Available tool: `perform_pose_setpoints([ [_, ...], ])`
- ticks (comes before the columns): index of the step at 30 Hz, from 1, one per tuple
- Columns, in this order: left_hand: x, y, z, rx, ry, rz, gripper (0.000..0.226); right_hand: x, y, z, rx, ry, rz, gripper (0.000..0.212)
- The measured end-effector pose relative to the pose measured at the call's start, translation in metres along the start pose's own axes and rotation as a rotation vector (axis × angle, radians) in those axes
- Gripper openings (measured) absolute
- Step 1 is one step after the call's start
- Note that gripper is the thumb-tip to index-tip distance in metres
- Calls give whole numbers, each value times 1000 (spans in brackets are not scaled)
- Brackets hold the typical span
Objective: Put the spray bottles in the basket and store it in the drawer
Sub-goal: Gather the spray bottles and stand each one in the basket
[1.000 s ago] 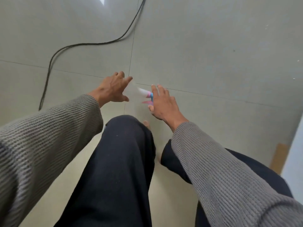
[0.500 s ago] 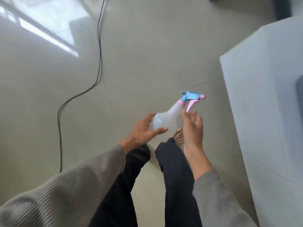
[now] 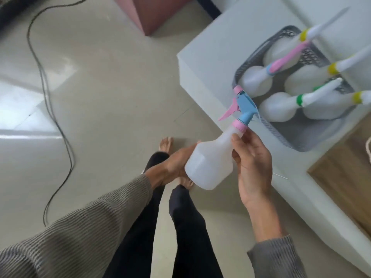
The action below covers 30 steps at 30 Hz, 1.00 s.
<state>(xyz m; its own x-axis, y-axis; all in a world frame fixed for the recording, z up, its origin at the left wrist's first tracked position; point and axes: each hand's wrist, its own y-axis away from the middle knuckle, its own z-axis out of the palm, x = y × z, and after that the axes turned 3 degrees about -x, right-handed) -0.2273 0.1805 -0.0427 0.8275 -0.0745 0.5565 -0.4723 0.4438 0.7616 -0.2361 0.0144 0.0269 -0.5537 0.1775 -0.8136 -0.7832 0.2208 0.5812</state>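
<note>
You hold the spray bottle [image 3: 210, 163] in the air: right hand [image 3: 253, 167] wrapped round its shoulder, left hand [image 3: 176, 163] cupping the base, fingers mostly hidden. Its long axis tilts nozzle-first toward the basket [image 3: 281, 135], just up-right, nearer your right hand.

white spray bottle [image 3: 208, 163], blue-pink nozzle [image 3: 244, 105]; grey lattice basket [image 3: 291, 141]; ribbed grey sleeve [image 3: 80, 237] (black cable [image 3: 65, 141], beige floor [image 3: 112, 97]).
</note>
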Motion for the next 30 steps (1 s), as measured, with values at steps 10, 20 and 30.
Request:
perform_pose_setpoints([
  [10, 78, -67, 84, 58, -882, 600, 78, -35, -32, -53, 677, 83, -199, 38],
  [20, 124, -124, 152, -189, -1265, 1033, 63, -55, -55, -102, 945, 167, -316, 55],
  [30, 112, -147, 205, -67, -1385, 787, 48, -19, -87, -150, 907, 273, -271, 42],
])
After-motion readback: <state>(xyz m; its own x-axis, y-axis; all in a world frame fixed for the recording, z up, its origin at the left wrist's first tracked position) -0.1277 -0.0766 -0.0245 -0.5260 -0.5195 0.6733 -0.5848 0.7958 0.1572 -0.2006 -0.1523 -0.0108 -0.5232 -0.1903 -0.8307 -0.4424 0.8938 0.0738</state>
